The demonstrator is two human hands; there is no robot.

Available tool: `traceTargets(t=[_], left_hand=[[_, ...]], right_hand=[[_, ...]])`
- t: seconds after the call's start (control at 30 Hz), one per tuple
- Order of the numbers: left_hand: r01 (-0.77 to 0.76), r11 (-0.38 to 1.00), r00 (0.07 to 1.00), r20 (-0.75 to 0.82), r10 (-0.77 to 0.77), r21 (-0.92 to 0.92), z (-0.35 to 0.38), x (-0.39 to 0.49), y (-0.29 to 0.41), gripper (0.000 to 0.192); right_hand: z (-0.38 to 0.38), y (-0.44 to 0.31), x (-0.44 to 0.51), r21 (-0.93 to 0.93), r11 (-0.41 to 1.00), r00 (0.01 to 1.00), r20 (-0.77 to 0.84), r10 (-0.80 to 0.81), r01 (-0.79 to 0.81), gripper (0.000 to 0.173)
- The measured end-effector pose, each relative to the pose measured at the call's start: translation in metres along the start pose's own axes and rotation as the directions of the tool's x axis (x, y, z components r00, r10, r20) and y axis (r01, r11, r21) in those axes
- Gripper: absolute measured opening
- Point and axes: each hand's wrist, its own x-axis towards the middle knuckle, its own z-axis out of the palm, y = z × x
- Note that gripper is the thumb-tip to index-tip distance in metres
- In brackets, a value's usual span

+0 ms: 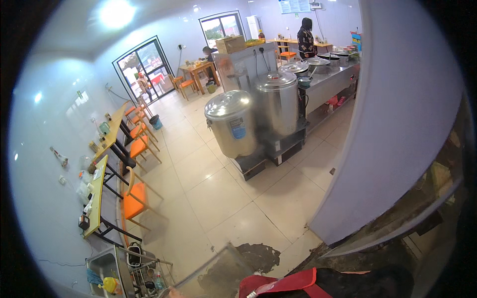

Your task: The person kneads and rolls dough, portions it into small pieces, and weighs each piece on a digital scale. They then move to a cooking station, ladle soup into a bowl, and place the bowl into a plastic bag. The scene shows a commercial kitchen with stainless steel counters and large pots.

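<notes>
At the bottom edge a small, blurred patch of skin shows, seemingly my left hand point(175, 292), beside the lower end of a translucent panel point(220, 266). Its fingers cannot be made out. My right hand is out of view. Red cloth with a bright trim point(277, 284) and dark clothing point(357, 285) are close below the camera. Ahead on the tiled floor stand two lidded stainless-steel barrels, a nearer one point(233, 128) and one behind it point(277, 104), on low dark stands.
To the right a wall edge point(346, 186) curves past. A steel counter point(331, 85) with lidded pots runs behind the barrels; a person point(306, 39) stands beyond it. Orange chairs point(135, 201) and narrow tables point(97, 197) line the left wall. A steel sink point(102, 262) is lower left. Floor tiles are broken nearby.
</notes>
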Motion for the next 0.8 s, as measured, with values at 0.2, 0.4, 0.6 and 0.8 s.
traceTargets(t=[0.2,0.4,0.6,0.8], left_hand=[[0.171,0.985,0.867,0.479,-0.136,-0.03,0.13,0.033,0.021,0.032],[0.188,0.966,0.406,0.881,-0.243,0.18,0.274,0.046,0.045,0.036],[0.093,0.935,0.006,0.939,-0.344,0.341,0.42,0.025,0.066,0.04],[0.317,0.809,-0.335,0.857,-0.393,0.495,0.575,-0.035,0.117,0.044]], right_hand=[[-0.013,-0.087,0.082,0.08,0.994,0.99,-0.115,0.084,-0.075,0.031],[-0.045,-0.106,0.116,0.221,0.956,0.921,-0.294,0.256,-0.195,0.032],[-0.106,-0.072,0.167,0.448,0.871,0.831,-0.394,0.393,-0.2,0.034],[-0.227,-0.112,0.313,0.873,0.409,0.944,-0.321,0.075,0.264,0.037]])
